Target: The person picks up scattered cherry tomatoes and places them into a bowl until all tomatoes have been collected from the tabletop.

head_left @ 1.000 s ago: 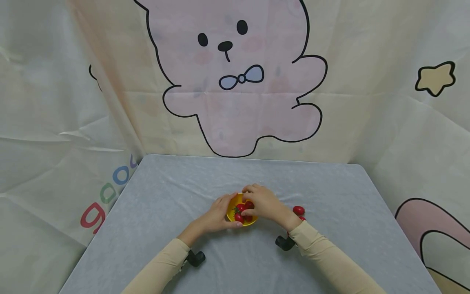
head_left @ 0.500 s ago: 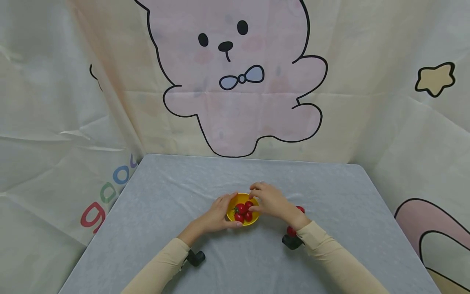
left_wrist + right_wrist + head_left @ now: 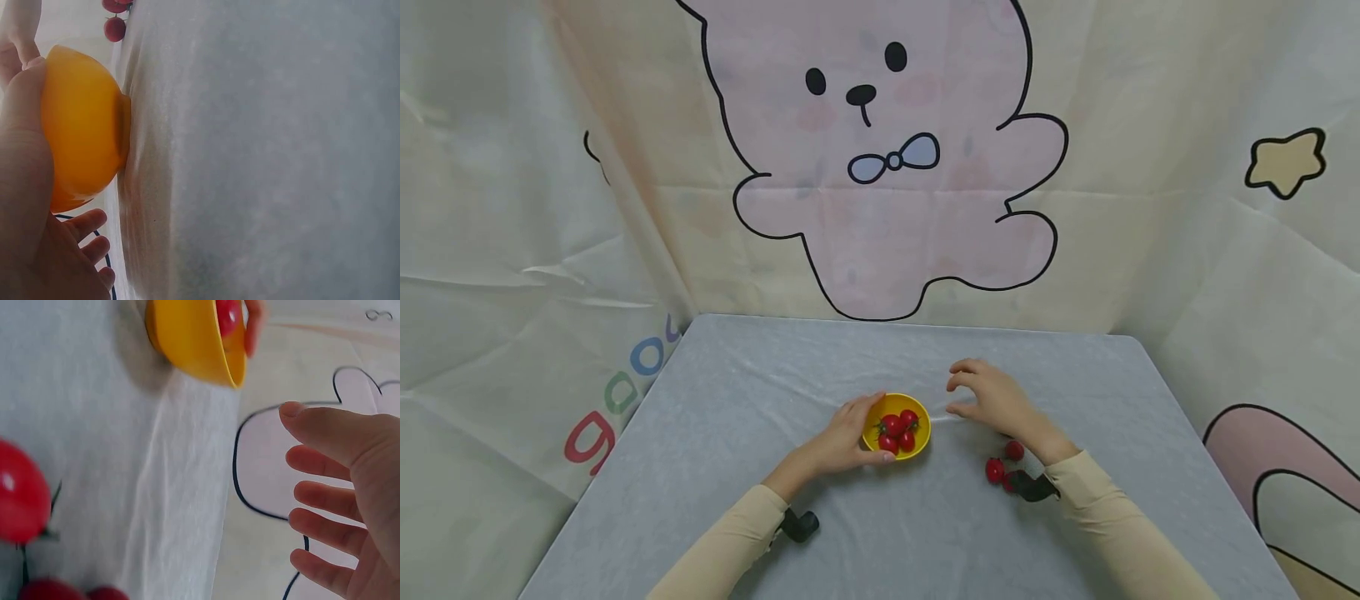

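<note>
A small yellow bowl (image 3: 895,403) stands on the table with several red cherry tomatoes (image 3: 891,426) inside, some showing green stems. My left hand (image 3: 837,440) holds the bowl from its left side, thumb at the near rim and fingers around the far side. In the left wrist view the bowl's smooth outer wall (image 3: 84,125) shows beside the thumb. To the right of the bowl my right hand (image 3: 1000,402) hovers with spread, slightly bent fingers and nothing in them. Below its wrist lie more cherry tomatoes (image 3: 995,471), partly covered by the dark wrist camera.
A light grey cloth covers the table (image 3: 760,375). Fabric walls enclose it at the back and sides, with a bear drawing (image 3: 880,225) on the back one. Dark wrist cameras (image 3: 801,527) jut from both sleeves.
My right hand has drawn out of the bowl and moved right, over toward the loose tomatoes. More of the bowl's tomatoes now show. The left hand and the bowl have stayed put.
</note>
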`<action>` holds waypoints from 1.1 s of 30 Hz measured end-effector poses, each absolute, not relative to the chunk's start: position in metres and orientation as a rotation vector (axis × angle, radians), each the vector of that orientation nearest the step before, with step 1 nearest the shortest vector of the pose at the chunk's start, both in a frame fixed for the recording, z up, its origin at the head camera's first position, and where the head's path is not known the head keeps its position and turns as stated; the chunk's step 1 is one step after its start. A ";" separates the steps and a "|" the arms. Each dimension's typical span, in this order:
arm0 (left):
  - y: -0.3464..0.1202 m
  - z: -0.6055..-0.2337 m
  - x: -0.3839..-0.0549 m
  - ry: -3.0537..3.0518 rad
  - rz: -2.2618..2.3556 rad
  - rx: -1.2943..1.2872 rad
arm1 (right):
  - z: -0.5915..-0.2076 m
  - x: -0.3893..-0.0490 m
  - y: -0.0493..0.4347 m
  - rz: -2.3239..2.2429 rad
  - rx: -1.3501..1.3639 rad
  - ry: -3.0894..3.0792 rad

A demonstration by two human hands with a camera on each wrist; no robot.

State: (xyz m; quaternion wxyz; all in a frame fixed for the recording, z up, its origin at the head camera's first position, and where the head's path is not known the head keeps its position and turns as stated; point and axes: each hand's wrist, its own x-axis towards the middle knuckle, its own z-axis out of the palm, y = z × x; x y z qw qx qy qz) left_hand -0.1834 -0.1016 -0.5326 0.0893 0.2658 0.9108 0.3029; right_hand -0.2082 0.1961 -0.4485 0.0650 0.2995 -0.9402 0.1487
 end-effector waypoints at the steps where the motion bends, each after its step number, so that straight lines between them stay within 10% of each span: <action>1: -0.102 -0.532 -0.183 2.708 0.899 0.789 | -0.447 -0.208 0.200 0.448 0.891 -2.837; 33: -0.102 -0.531 -0.183 2.707 0.894 0.776 | -0.472 -0.187 0.275 0.498 0.662 -3.001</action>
